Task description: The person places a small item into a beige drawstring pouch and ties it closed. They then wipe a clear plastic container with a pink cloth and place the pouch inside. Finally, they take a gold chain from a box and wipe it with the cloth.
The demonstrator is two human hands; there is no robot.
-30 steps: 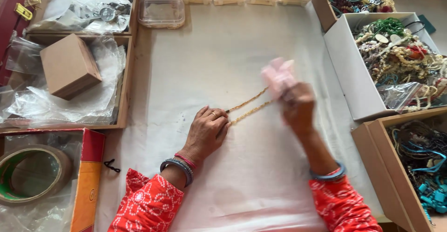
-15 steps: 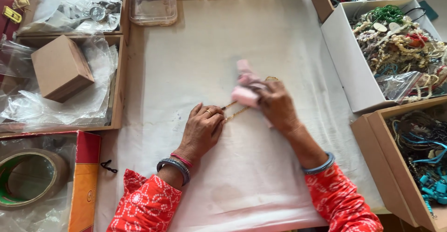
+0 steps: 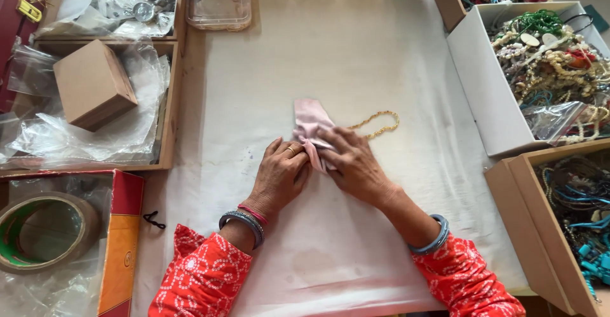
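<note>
A small pink cloth pouch (image 3: pixel 310 121) lies on the white sheet (image 3: pixel 356 56) in the middle of the view. Both hands press on its near end: my left hand (image 3: pixel 279 176) pinches the gathered pink fabric, and my right hand (image 3: pixel 352 163) rests over the pouch beside it. A gold bead chain (image 3: pixel 380 124) loops out on the sheet from under my right hand toward the right. Its other end is hidden beneath the hands.
A white box (image 3: pixel 473 69) of mixed bead necklaces stands at right, with a brown box (image 3: pixel 524 228) of blue jewellery below it. At left are a small cardboard box (image 3: pixel 94 85) on plastic bags, a tape roll (image 3: pixel 44 228), and clear plastic cases (image 3: pixel 218 6) at the top.
The hands came together and down onto the sheet. The pink pouch went from being held up in my right hand to lying flat; the chain, earlier stretched between the hands, now lies looped at right.
</note>
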